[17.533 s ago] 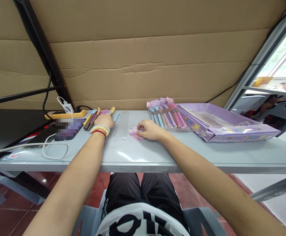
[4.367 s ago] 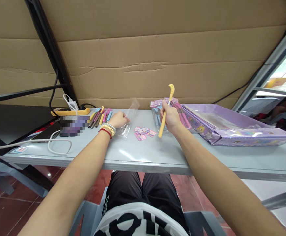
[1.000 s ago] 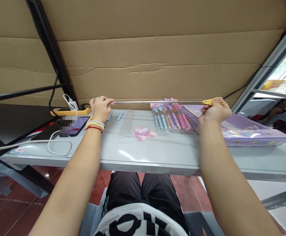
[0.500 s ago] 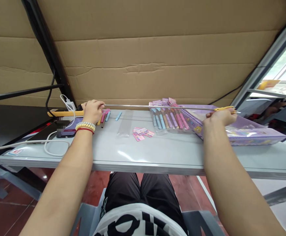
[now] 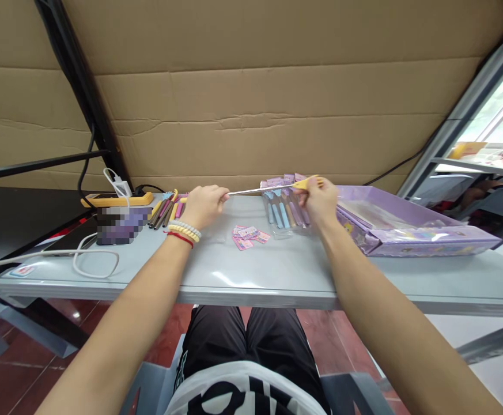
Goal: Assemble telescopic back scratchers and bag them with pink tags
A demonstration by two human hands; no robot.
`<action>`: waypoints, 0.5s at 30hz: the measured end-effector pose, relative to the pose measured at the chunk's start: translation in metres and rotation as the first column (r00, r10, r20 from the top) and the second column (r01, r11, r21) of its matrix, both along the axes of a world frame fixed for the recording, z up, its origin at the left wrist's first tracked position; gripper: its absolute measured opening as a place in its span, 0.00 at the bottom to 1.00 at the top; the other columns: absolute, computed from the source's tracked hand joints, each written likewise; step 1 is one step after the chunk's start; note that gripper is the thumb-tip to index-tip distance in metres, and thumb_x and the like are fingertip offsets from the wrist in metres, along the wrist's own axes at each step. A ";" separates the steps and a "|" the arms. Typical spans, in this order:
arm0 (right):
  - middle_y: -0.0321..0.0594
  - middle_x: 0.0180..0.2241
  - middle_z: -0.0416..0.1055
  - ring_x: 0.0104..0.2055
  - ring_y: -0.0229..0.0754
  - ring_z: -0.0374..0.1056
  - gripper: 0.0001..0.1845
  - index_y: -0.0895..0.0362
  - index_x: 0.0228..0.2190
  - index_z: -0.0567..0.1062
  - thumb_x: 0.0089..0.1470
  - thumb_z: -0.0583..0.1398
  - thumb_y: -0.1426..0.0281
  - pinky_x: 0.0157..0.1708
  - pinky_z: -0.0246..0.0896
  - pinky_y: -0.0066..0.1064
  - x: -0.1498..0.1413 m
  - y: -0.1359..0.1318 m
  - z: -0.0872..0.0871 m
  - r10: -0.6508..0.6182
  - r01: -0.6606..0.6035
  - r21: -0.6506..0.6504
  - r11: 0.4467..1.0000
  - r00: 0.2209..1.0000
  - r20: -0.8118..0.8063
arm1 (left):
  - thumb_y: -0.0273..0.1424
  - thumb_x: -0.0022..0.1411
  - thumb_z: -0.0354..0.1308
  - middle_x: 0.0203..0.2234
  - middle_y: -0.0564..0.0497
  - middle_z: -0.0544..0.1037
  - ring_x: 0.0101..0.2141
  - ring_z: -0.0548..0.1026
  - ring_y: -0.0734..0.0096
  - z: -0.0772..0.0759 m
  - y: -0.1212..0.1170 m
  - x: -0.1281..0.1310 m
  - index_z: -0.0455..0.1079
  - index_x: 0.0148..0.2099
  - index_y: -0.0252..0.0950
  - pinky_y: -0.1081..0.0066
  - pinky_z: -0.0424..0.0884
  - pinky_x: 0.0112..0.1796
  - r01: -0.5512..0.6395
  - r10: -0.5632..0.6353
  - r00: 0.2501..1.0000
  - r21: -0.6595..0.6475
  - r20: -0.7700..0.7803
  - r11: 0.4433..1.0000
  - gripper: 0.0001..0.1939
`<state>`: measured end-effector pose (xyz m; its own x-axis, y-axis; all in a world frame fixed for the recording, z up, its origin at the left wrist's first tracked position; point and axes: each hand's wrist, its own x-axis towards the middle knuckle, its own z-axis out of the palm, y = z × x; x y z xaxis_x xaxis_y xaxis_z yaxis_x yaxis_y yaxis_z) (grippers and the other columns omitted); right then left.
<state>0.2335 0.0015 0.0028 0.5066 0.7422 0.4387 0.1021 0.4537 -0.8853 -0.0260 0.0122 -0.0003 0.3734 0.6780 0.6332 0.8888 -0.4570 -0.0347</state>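
A thin metal telescoping rod (image 5: 255, 190) with a yellow end spans the gap between my two hands, just above the table. My left hand (image 5: 207, 206) pinches one end, its fingers closed. The yellow end is held in the closed fingers of my right hand (image 5: 321, 202). Several slim sticks with coloured handles (image 5: 165, 212) lie beside my left wrist. Under the rod, by my right hand, are clear-bagged sticks (image 5: 280, 210) in blue, brown and purple with pink card tops. Small pink printed cards (image 5: 248, 235) lie between my forearms.
A purple open box (image 5: 428, 242) with clear plastic bags in it stands on the right. At left are a yellow power strip (image 5: 125, 200), a phone (image 5: 119, 230) and a white cable (image 5: 98, 275). Cardboard (image 5: 251, 98) walls off the back of the grey table (image 5: 255, 276).
My hands have come much closer together, the left moving right and the right moving left. The rod's exposed length between them has shortened.
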 end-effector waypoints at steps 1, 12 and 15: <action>0.34 0.17 0.67 0.10 0.32 0.55 0.16 0.57 0.26 0.64 0.60 0.55 0.60 0.11 0.46 0.25 -0.014 -0.003 -0.005 0.107 -0.107 -0.004 0.994 0.991 0.082 | 0.32 0.66 0.44 0.34 0.47 0.78 0.39 0.75 0.63 0.000 -0.006 0.011 0.73 0.43 0.38 0.66 0.62 0.35 -0.001 0.001 1.000 0.027 -0.016 1.000 0.16; 0.35 0.20 0.70 0.13 0.32 0.57 0.26 0.56 0.31 0.65 0.54 0.54 0.44 0.15 0.50 0.26 -0.045 -0.013 -0.028 0.367 -0.380 -0.078 0.922 0.788 0.494 | 0.35 0.67 0.43 0.32 0.48 0.77 0.34 0.74 0.64 -0.006 -0.019 0.025 0.71 0.41 0.37 0.67 0.59 0.29 0.043 -0.040 0.996 0.042 -0.085 0.998 0.16; 0.36 0.21 0.70 0.15 0.32 0.58 0.26 0.56 0.30 0.65 0.57 0.50 0.45 0.18 0.51 0.26 -0.045 -0.012 -0.031 0.326 -0.344 -0.075 0.936 0.766 0.554 | 0.39 0.67 0.43 0.32 0.48 0.77 0.34 0.74 0.64 -0.006 -0.019 0.024 0.72 0.41 0.37 0.68 0.59 0.29 0.049 -0.048 0.997 0.014 -0.052 0.999 0.18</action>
